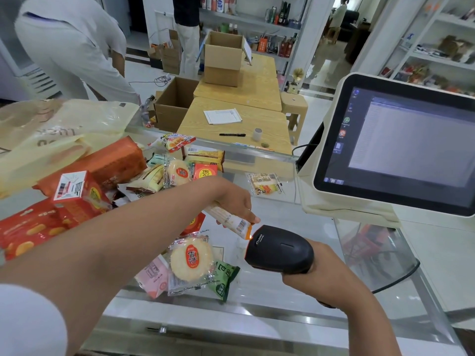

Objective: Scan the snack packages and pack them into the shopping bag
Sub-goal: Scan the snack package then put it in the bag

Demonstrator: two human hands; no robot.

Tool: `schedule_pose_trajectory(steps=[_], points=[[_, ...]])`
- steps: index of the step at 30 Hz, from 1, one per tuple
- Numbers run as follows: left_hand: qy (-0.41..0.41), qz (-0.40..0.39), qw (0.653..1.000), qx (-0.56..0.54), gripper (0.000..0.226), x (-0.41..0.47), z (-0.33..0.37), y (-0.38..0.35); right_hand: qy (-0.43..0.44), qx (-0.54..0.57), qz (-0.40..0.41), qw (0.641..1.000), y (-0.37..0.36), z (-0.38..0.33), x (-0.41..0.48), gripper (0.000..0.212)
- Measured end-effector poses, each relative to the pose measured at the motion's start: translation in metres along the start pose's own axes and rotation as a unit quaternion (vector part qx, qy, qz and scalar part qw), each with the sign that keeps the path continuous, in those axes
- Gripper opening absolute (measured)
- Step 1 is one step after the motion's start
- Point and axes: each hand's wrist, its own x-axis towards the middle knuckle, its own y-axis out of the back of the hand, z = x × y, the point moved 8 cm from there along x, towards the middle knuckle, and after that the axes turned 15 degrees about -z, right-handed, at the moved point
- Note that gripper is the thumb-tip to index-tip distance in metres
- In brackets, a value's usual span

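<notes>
My left hand (232, 200) grips a long white snack packet (231, 220) above the glass counter, its barcode end turned toward the scanner. My right hand (314, 269) holds a black handheld barcode scanner (279, 249), its nose almost touching the packet's barcode, where an orange light glows. Several snack packages lie in a pile on the counter's left: a round rice cracker pack (191, 258), a red carton (77, 195), a big orange bag (113, 160). A pale yellow plastic shopping bag (64, 129) lies crumpled at the far left.
A checkout screen (401, 147) stands at the right on the glass counter (282, 286). One small snack pack (264, 185) lies apart near the screen's base. Beyond the counter are wooden tables (239, 124) with paper and a pen, cardboard boxes (223, 57), shelves, and a person bending at the far left.
</notes>
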Motion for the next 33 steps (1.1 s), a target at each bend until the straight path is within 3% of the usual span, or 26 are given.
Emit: schedule_pose_trajectory(steps=[19,33], points=[[0.012,-0.009,1.000,-0.003,0.049,-0.011,0.000,-0.003,-0.004,0.002,0.027,1.000,0.003,0.003,-0.002,0.031],[0.022,0.006,1.000,-0.006,0.055,-0.019,-0.002,-0.010,-0.036,-0.011,0.080,0.996,-0.005,0.043,0.023,0.025]])
